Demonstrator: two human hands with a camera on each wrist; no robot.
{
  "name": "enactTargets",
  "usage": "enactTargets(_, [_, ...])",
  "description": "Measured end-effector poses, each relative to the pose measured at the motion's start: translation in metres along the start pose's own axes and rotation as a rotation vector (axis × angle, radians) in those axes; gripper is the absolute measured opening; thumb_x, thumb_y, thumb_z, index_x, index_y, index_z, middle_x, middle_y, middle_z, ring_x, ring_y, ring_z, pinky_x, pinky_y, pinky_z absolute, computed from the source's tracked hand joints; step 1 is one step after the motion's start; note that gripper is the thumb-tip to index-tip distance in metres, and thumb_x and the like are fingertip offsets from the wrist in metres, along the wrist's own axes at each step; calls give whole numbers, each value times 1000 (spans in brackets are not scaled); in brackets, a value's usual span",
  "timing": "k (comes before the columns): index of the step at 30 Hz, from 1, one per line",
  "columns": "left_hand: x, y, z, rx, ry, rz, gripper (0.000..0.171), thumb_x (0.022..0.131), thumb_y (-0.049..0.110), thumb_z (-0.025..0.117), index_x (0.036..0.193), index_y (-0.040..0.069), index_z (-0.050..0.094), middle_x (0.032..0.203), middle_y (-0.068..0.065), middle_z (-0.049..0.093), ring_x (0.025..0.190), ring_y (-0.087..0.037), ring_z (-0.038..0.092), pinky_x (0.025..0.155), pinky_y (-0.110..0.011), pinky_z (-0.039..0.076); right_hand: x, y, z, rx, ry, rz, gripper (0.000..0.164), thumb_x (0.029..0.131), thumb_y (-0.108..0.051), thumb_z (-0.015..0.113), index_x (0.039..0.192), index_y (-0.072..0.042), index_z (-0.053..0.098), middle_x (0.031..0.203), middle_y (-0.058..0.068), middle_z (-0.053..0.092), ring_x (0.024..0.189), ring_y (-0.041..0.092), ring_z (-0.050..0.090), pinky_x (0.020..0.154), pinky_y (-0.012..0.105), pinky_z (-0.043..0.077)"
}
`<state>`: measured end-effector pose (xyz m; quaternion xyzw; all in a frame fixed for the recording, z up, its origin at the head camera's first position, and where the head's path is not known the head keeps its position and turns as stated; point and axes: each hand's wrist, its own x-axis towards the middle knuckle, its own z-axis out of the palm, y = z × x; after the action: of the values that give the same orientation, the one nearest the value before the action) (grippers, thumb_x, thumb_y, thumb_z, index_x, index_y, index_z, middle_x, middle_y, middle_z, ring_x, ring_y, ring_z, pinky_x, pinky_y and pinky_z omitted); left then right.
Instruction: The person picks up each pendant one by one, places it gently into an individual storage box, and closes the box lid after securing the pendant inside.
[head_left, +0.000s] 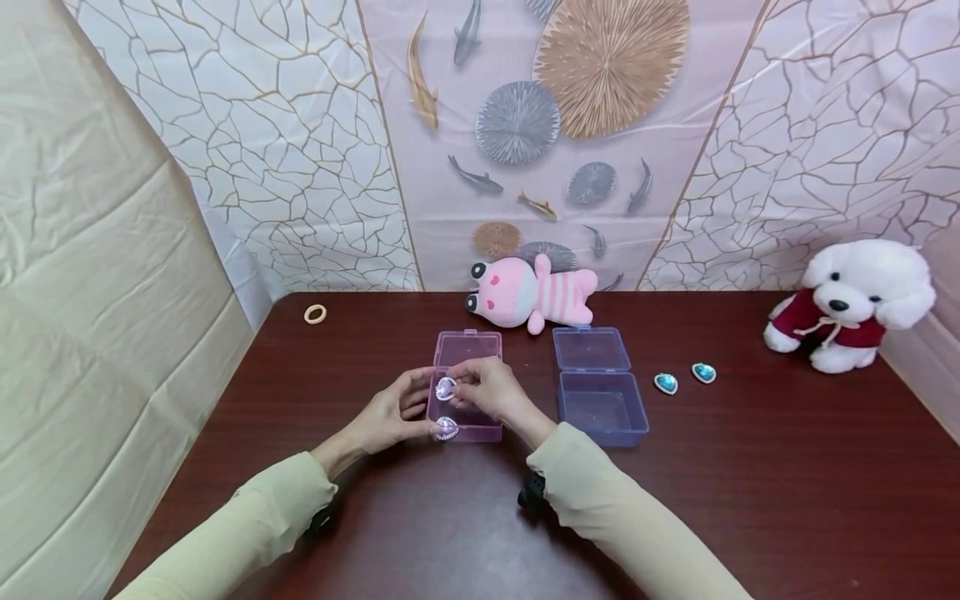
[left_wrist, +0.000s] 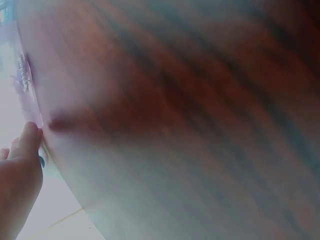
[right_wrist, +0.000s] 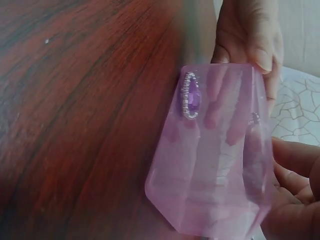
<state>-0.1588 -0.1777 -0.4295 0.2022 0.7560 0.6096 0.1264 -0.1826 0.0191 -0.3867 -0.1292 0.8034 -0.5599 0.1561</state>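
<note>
A pink transparent box (head_left: 480, 432) stands on the table with its lid (head_left: 469, 347) raised at the back. My left hand (head_left: 386, 414) grips the box's left side, its thumb at the front left corner. With thumb and fingers, my right hand (head_left: 487, 390) pinches a purple heart-like gem (head_left: 446, 388) rimmed with small clear stones, over the box. A second purple gem (head_left: 447, 428) shows at the front left corner, beside the left thumb; in the right wrist view this purple gem (right_wrist: 192, 97) lies against the pink wall. Whether it is inside I cannot tell.
Right of the pink box stands a blue transparent box (head_left: 603, 408), lid raised. Two teal gems (head_left: 665, 383) lie beyond it. A pink plush frog (head_left: 532, 296) lies at the back, a white plush dog (head_left: 847, 300) sits far right, and a wooden ring (head_left: 315, 314) lies back left.
</note>
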Motion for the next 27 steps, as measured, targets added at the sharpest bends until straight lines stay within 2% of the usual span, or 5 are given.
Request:
enactTargets(6, [0, 0, 1, 4, 1, 5, 81, 74, -1, 77, 141, -1, 31, 141, -25, 39, 128, -39, 43, 105, -47, 38, 4, 1, 7, -122, 26, -47, 19, 84, 9, 62, 102, 8, 68, 82, 19, 70, 68, 21, 69, 60, 24, 58])
enactTargets(10, [1, -1, 1, -7, -6, 7, 80, 74, -4, 76, 140, -2, 30, 141, -26, 39, 128, -40, 43, 105, -46, 38, 4, 1, 10, -172, 33, -56, 19, 84, 11, 59, 101, 9, 68, 83, 20, 70, 69, 25, 70, 58, 21, 57])
enactTargets(16, [0, -3, 0, -8, -18, 31, 79, 75, -4, 75, 140, -6, 29, 140, -30, 37, 128, -43, 41, 105, -47, 38, 4, 2, 12, -343, 64, -113, 18, 83, 9, 61, 96, 4, 72, 81, 14, 71, 67, 18, 68, 55, 17, 53])
enactTargets(22, [0, -5, -1, -10, -18, 26, 81, 74, -2, 76, 141, -2, 30, 141, -27, 37, 129, -41, 42, 105, -41, 40, 4, 1, 13, -540, 84, -157, 17, 78, 4, 67, 92, -3, 75, 84, 7, 71, 74, 14, 61, 67, 24, 50])
enactTargets(27, [0, -4, 1, -15, -10, 21, 82, 74, -2, 77, 141, -2, 30, 141, -27, 38, 128, -41, 42, 105, -40, 40, 6, 2, 15, -579, 59, -147, 20, 79, 5, 67, 94, -3, 75, 90, 8, 72, 82, 18, 63, 74, 30, 53])
